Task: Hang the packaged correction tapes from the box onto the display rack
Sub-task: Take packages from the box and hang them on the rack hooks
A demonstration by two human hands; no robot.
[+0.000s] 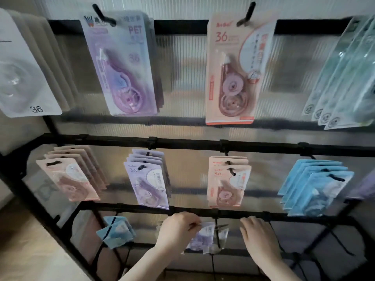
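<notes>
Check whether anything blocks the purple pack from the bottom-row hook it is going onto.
Nothing visible does. The left hand pinches the purple correction tape pack right at the hook; the right hand rests off to the side.

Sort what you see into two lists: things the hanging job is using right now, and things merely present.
In use: left hand pinching the purple pack; right hand beside the bottom-row hook.

Merely present: peach pack, light blue packs, ribbed back panel.
</notes>
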